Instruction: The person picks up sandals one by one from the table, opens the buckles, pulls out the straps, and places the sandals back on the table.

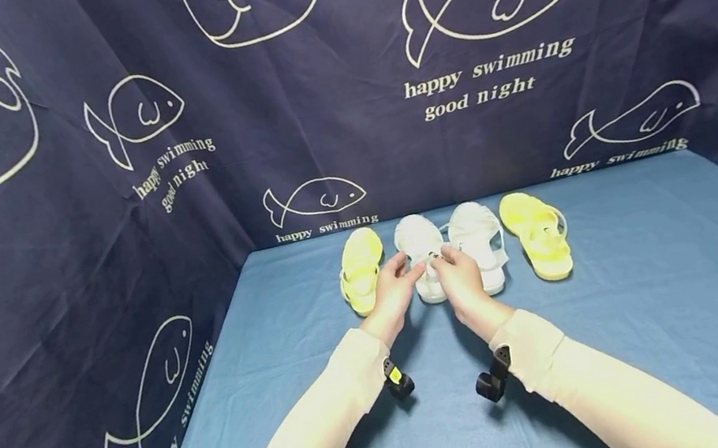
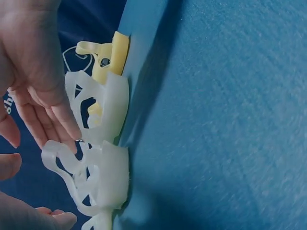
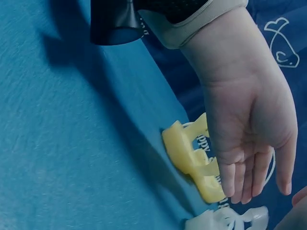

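Two white sandals, the left one [image 1: 415,233] and the right one [image 1: 472,222], stand side by side near the back of the table. My left hand [image 1: 392,297] is over the left side of the left white sandal, its fingers straight and relaxed in the left wrist view. Over the space between the two white sandals is my right hand [image 1: 463,284], palm facing inward with straight fingers [image 3: 228,179]. Whether either hand touches a sandal I cannot tell. Nothing shows in either palm. The hands partly cover the white sandals' straps and heels.
A yellow sandal [image 1: 363,249] stands left of the white pair, and another yellow sandal [image 1: 542,240] stands to the right. All rest on a blue cloth-covered table [image 1: 633,304]. Dark blue curtains [image 1: 337,100] with fish drawings rise behind and at the sides.
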The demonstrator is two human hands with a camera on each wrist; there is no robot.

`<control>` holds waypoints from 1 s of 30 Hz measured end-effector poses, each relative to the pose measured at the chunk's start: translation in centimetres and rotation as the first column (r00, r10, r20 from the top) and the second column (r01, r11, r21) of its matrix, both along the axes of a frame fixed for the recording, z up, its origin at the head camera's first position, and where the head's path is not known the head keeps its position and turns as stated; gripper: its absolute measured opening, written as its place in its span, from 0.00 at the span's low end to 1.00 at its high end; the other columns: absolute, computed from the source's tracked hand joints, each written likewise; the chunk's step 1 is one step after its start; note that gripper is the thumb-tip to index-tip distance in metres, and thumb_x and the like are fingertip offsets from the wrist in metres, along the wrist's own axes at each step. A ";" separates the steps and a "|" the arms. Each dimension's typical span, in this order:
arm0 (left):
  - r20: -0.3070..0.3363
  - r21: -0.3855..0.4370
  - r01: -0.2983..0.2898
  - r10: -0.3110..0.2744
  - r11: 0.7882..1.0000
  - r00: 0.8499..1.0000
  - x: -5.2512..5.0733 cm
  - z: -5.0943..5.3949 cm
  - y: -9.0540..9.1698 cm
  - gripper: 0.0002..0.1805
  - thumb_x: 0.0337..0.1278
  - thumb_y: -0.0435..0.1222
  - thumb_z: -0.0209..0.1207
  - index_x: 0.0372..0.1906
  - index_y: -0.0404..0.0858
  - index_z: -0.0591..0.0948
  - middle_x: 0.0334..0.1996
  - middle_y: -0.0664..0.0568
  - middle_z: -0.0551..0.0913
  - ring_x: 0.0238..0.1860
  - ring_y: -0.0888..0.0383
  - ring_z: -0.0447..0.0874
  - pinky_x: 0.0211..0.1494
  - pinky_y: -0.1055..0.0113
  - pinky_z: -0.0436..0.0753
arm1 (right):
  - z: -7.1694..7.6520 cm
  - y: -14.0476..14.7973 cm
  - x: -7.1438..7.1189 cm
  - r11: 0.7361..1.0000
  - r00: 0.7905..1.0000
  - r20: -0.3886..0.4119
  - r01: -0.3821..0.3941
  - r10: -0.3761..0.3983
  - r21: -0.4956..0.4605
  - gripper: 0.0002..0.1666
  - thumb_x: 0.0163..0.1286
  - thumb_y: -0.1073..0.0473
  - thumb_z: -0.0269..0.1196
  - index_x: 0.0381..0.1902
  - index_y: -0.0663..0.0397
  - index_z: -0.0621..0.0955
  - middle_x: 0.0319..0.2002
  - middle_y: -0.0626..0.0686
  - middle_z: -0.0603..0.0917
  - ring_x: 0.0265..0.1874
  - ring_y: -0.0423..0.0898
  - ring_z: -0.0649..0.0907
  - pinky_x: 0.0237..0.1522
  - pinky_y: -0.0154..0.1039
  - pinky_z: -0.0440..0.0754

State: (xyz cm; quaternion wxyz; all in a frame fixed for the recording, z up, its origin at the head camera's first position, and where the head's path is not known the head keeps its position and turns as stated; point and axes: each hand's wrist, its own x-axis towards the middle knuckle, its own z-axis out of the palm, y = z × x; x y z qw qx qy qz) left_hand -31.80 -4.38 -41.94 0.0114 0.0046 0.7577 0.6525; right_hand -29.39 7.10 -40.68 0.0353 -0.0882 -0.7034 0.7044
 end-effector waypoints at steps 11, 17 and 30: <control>-0.021 0.058 0.016 -0.015 0.998 1.000 0.0 1.5 -1.9 0.30 0.63 0.36 0.60 0.68 0.32 0.68 0.69 0.40 0.68 0.71 0.46 0.64 0.73 0.55 0.66 | 1.2 -1.3 0.1 1.000 0.999 -0.028 -0.023 0.022 -0.011 0.33 0.71 0.61 0.53 0.71 0.65 0.62 0.71 0.63 0.64 0.71 0.56 0.64 0.73 0.47 0.63; -0.027 0.043 0.020 -0.019 0.999 0.999 0.3 2.1 -2.9 0.30 0.62 0.35 0.61 0.68 0.34 0.68 0.68 0.40 0.69 0.71 0.47 0.64 0.73 0.56 0.66 | 1.8 -1.9 -0.3 0.998 0.999 -0.023 -0.042 0.043 0.048 0.33 0.71 0.59 0.54 0.71 0.62 0.63 0.71 0.61 0.64 0.72 0.56 0.63 0.73 0.47 0.61; -0.058 0.070 -0.022 0.026 0.997 0.998 -0.1 2.0 -5.2 0.31 0.62 0.32 0.59 0.68 0.30 0.66 0.68 0.36 0.69 0.70 0.43 0.65 0.72 0.56 0.68 | 1.6 -3.8 -1.1 0.995 0.995 -0.012 -0.095 0.095 -0.019 0.34 0.70 0.62 0.54 0.71 0.67 0.61 0.71 0.64 0.63 0.72 0.57 0.62 0.73 0.48 0.62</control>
